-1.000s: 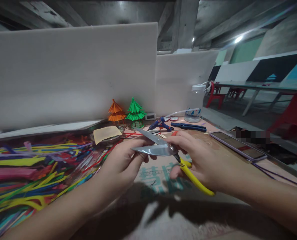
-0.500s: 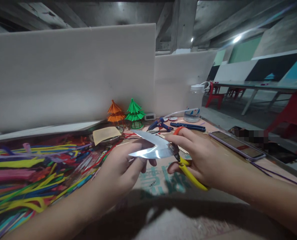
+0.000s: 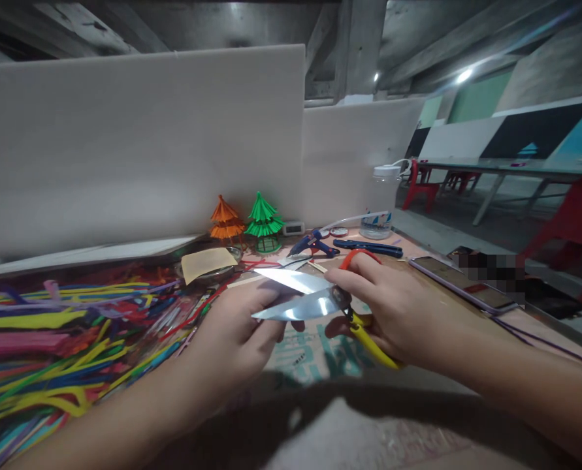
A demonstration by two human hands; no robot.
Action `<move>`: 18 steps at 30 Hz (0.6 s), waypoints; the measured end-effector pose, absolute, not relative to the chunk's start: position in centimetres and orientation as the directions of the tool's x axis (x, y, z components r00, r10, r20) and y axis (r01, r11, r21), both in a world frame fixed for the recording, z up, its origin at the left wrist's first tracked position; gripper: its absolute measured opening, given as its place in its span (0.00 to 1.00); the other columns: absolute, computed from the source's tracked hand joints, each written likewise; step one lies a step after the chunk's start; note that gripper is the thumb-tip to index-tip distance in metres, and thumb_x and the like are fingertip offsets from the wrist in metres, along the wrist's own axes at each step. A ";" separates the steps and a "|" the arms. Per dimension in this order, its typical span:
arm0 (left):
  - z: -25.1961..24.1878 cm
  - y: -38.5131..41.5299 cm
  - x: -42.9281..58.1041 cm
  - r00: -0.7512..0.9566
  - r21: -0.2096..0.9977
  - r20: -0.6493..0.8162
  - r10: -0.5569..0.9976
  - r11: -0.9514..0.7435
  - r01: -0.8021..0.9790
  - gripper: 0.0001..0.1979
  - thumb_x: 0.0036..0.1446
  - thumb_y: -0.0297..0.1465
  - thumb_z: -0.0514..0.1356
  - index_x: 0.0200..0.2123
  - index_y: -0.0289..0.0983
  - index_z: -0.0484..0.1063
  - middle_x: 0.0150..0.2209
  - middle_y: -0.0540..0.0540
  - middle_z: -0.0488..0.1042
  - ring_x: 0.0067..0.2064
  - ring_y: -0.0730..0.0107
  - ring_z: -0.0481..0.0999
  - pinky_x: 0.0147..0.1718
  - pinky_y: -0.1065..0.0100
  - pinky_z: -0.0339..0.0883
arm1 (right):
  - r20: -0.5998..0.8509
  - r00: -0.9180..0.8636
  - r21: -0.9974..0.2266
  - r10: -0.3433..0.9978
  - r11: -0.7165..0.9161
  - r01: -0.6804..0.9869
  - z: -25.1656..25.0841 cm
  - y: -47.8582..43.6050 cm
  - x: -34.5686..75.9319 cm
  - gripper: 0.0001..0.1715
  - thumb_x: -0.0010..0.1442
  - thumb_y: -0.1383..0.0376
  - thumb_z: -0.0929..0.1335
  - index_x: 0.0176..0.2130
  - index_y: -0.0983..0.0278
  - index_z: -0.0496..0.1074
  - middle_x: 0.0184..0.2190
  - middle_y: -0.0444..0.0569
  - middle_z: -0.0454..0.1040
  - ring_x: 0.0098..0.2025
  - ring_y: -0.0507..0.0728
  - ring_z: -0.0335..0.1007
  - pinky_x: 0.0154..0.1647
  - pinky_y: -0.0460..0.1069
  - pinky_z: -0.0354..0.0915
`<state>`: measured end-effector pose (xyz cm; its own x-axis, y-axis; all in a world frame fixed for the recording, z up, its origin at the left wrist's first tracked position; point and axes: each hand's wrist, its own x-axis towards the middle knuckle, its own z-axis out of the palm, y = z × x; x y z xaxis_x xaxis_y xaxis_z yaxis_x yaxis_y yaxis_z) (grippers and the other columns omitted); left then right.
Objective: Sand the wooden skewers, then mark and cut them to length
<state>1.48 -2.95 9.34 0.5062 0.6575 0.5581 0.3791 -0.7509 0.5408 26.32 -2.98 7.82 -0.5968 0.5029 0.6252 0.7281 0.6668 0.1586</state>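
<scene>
My right hand (image 3: 391, 303) grips a pair of scissors (image 3: 315, 305) by its handles, one orange-red and one yellow. The blades stand partly apart and point left, their tips close to the fingers of my left hand (image 3: 239, 329). Those fingers are bent together behind and beside the blades. Whatever they pinch is hidden or too small to make out. Beyond the hands, an orange tiered model (image 3: 226, 219) and a green tiered one (image 3: 264, 219) stand upright near the white partition.
Many coloured pipe cleaners (image 3: 65, 352) cover the left side. A yellowish square sheet (image 3: 209, 264) rests on a dish. Further back are a blue glue gun (image 3: 315, 243), a dark blue cutter (image 3: 369, 248) and a water bottle (image 3: 379, 205). A phone (image 3: 462, 284) lies at the right edge.
The scissor blades have swung closer together, the upper one coming down. Both hands remain in nearly the same place.
</scene>
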 end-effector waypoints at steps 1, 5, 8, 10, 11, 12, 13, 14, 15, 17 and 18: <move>9.2 -3.0 1.4 0.507 0.542 0.553 0.661 -0.748 0.383 0.14 0.64 0.28 0.54 0.28 0.38 0.75 0.27 0.49 0.76 0.30 0.71 0.73 0.27 0.71 0.64 | 0.621 -0.585 0.124 0.521 0.672 0.730 7.7 -3.0 26.3 0.24 0.69 0.50 0.66 0.54 0.64 0.74 0.37 0.55 0.74 0.33 0.59 0.67 0.30 0.51 0.60; 9.0 -2.6 1.4 0.484 0.629 0.483 0.730 -0.674 0.388 0.16 0.70 0.35 0.53 0.30 0.38 0.74 0.27 0.49 0.74 0.27 0.73 0.70 0.26 0.71 0.63 | 0.571 -0.519 -0.059 0.636 0.663 0.746 8.3 -2.4 26.6 0.23 0.66 0.51 0.69 0.55 0.59 0.74 0.44 0.54 0.78 0.40 0.59 0.73 0.36 0.51 0.64; 9.4 -1.7 1.3 0.434 0.712 0.461 0.774 -0.615 0.340 0.13 0.71 0.38 0.54 0.44 0.38 0.76 0.27 0.50 0.74 0.26 0.74 0.68 0.24 0.72 0.62 | 0.529 -0.374 -0.181 0.762 0.532 0.827 9.6 -0.7 27.8 0.26 0.64 0.47 0.69 0.52 0.60 0.76 0.40 0.52 0.79 0.36 0.59 0.73 0.34 0.50 0.63; 9.6 -1.0 1.0 0.400 0.751 0.457 0.795 -0.585 0.305 0.14 0.71 0.39 0.55 0.51 0.38 0.74 0.26 0.51 0.72 0.26 0.74 0.68 0.23 0.73 0.61 | 0.449 -0.267 -0.216 0.853 0.394 0.894 10.2 1.1 29.4 0.25 0.65 0.46 0.67 0.51 0.61 0.76 0.39 0.52 0.80 0.36 0.60 0.74 0.34 0.49 0.62; 9.7 -0.6 0.9 0.387 0.768 0.455 0.802 -0.573 0.285 0.15 0.71 0.39 0.56 0.52 0.38 0.74 0.26 0.51 0.72 0.26 0.74 0.68 0.22 0.73 0.61 | 0.377 -0.247 -0.206 0.893 0.340 0.917 10.2 2.1 30.3 0.26 0.65 0.46 0.67 0.52 0.60 0.76 0.40 0.52 0.81 0.37 0.60 0.74 0.34 0.49 0.61; 9.7 -0.3 0.7 0.377 0.784 0.453 0.808 -0.562 0.264 0.15 0.71 0.40 0.56 0.52 0.38 0.74 0.26 0.51 0.72 0.26 0.75 0.68 0.22 0.74 0.61 | 0.293 -0.228 -0.180 0.929 0.287 0.941 10.0 3.1 31.2 0.27 0.63 0.46 0.68 0.53 0.59 0.75 0.40 0.51 0.81 0.36 0.60 0.75 0.34 0.49 0.61; 9.7 0.0 0.7 0.373 0.797 0.450 0.812 -0.553 0.243 0.15 0.71 0.39 0.56 0.52 0.38 0.73 0.27 0.51 0.73 0.25 0.75 0.68 0.22 0.74 0.62 | 0.214 -0.204 -0.135 0.955 0.235 0.962 9.6 4.1 32.1 0.27 0.61 0.47 0.69 0.53 0.59 0.76 0.39 0.52 0.81 0.36 0.61 0.75 0.33 0.49 0.61; 9.6 0.2 0.7 0.374 0.807 0.446 0.813 -0.546 0.226 0.14 0.71 0.39 0.56 0.52 0.38 0.73 0.28 0.51 0.74 0.26 0.75 0.69 0.23 0.74 0.63 | 0.143 -0.199 -0.077 0.970 0.211 0.974 9.0 5.0 33.0 0.24 0.61 0.48 0.70 0.50 0.60 0.77 0.40 0.53 0.81 0.36 0.62 0.75 0.34 0.49 0.61; 9.5 0.3 0.7 0.384 0.815 0.439 0.812 -0.540 0.210 0.13 0.70 0.37 0.56 0.51 0.38 0.73 0.28 0.51 0.76 0.26 0.75 0.70 0.25 0.74 0.65 | 0.097 -0.188 -0.033 0.977 0.192 0.981 8.3 5.9 33.8 0.22 0.61 0.51 0.70 0.48 0.61 0.78 0.41 0.55 0.81 0.38 0.63 0.76 0.35 0.50 0.62; 9.4 0.3 1.0 0.416 0.834 0.419 0.807 -0.523 0.175 0.09 0.69 0.35 0.58 0.47 0.37 0.74 0.30 0.50 0.79 0.30 0.74 0.76 0.31 0.72 0.71 | 0.028 -0.142 0.002 0.989 0.142 0.990 6.9 7.3 34.9 0.22 0.63 0.54 0.67 0.51 0.63 0.77 0.44 0.59 0.81 0.39 0.64 0.76 0.37 0.52 0.63; 9.3 0.2 1.2 0.430 0.847 0.413 0.803 -0.512 0.144 0.07 0.68 0.34 0.59 0.44 0.37 0.74 0.31 0.49 0.80 0.33 0.73 0.78 0.35 0.71 0.73 | 0.012 -0.130 0.005 0.991 0.130 0.992 6.2 7.8 35.3 0.24 0.63 0.55 0.67 0.54 0.64 0.77 0.45 0.61 0.81 0.40 0.65 0.77 0.38 0.52 0.64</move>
